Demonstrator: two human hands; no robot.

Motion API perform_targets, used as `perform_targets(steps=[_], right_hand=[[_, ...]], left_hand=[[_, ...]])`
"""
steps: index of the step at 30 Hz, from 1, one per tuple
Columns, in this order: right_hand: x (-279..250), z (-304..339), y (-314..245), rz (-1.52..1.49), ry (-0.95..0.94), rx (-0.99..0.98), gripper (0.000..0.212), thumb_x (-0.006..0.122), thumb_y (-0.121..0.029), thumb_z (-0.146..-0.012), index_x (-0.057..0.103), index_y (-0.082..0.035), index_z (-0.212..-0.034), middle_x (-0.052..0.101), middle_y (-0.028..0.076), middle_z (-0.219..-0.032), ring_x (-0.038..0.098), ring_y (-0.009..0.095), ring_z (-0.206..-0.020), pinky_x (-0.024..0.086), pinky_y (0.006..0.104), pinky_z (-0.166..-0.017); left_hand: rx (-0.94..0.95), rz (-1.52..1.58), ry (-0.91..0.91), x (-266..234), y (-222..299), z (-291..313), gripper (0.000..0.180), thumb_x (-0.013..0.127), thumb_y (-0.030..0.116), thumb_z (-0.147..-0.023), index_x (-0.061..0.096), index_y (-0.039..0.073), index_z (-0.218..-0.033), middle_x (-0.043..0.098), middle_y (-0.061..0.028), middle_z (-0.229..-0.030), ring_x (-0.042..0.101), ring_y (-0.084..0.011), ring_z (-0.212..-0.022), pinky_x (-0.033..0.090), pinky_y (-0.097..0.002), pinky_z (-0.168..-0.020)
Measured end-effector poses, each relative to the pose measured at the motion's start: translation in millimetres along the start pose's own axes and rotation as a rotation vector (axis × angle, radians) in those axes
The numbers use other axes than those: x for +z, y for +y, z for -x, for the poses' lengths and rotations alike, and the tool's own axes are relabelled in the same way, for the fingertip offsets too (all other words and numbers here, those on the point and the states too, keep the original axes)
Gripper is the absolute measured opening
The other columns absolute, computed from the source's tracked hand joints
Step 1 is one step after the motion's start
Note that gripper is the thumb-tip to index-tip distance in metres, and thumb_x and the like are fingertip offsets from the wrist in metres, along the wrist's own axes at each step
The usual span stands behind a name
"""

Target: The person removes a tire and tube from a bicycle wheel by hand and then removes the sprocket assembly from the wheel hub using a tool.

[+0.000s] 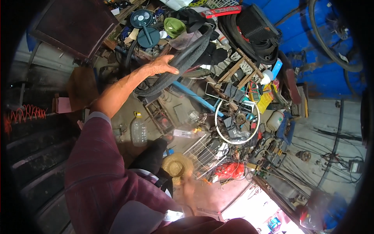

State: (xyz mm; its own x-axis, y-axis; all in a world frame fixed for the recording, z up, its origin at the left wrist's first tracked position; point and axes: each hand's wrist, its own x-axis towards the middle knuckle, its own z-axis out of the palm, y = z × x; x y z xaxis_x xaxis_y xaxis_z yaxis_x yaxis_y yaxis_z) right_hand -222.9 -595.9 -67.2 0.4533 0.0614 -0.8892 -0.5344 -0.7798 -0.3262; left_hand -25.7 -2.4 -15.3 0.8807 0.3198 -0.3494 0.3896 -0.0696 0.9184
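Note:
My left hand [160, 66] reaches far out over the clutter and grips a black bicycle tyre [183, 62] at its near side. Its other fingers are partly hidden by the rubber. The tyre is seen slantwise, above a heap of mixed goods. Beyond it are a dark green desk fan [146, 29] and a green cap-like item [175, 27]. No clear view of my right hand shows; a blurred skin-coloured streak lies beside a straw hat [173, 167], and I cannot make out what it is.
A clear plastic jug [138, 130] stands on the floor near my leg. A white wheel rim [216, 126], a wire rack [202, 156] and a blue bar [198, 99] lie among parts. More tyres [251, 46] are stacked at the back right; a dark cabinet [76, 25] stands far left.

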Motion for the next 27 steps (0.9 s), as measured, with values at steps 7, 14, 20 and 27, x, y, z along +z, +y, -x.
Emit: perform_targets(steps=[7, 14, 20, 27], right_hand=[[25.0, -153.2, -313.2, -0.457, -0.393, -0.494, 0.049, 0.068, -0.032, -0.092, 0.058, -0.004, -0.130, 0.063, 0.009, -0.117, 0.061, 0.020, -0.111, 0.049, 0.0368, -0.095], [87.7, -177.1, -479.8, -0.668, -0.573, -0.472, 0.040, 0.071, -0.043, -0.092, 0.065, -0.007, -0.109, 0.063, 0.005, -0.092, 0.061, 0.022, -0.081, 0.053, 0.0405, -0.068], [100.6, -165.0, -464.3, -0.875, -0.414, -0.563, 0.037, 0.078, -0.030, -0.088, 0.060, -0.008, -0.112, 0.061, 0.003, -0.095, 0.058, 0.019, -0.086, 0.049, 0.0392, -0.076], [54.6, -111.8, -402.0, -0.935, -0.291, -0.629, 0.027, 0.073, -0.025, -0.086, 0.056, -0.008, -0.100, 0.053, 0.000, -0.084, 0.051, 0.014, -0.076, 0.043, 0.0303, -0.069]], left_hand=[[0.009, -0.076, -0.095, 4.7, -34.4, 42.3, 0.069, 0.085, 0.019, -0.074, 0.056, -0.005, -0.131, 0.068, -0.0151, -0.120, 0.064, -0.0217, -0.106, 0.051, -0.0345, -0.095], [0.178, -0.251, -0.026, 0.9, -99.0, 79.0, 0.043, 0.078, 0.029, -0.084, 0.064, -0.001, -0.111, 0.066, -0.0091, -0.094, 0.060, -0.0141, -0.089, 0.050, -0.0337, -0.080], [0.102, -0.028, 0.104, -28.8, -115.6, 98.9, 0.027, 0.069, 0.026, -0.095, 0.067, -0.001, -0.097, 0.060, -0.0033, -0.080, 0.057, -0.0117, -0.078, 0.046, -0.0317, -0.069], [-0.031, 0.413, 0.806, -127.7, -185.4, 122.3, 0.023, 0.059, 0.031, -0.102, 0.068, 0.010, -0.101, 0.069, -0.0004, -0.083, 0.059, -0.0077, -0.073, 0.047, -0.0231, -0.066]])
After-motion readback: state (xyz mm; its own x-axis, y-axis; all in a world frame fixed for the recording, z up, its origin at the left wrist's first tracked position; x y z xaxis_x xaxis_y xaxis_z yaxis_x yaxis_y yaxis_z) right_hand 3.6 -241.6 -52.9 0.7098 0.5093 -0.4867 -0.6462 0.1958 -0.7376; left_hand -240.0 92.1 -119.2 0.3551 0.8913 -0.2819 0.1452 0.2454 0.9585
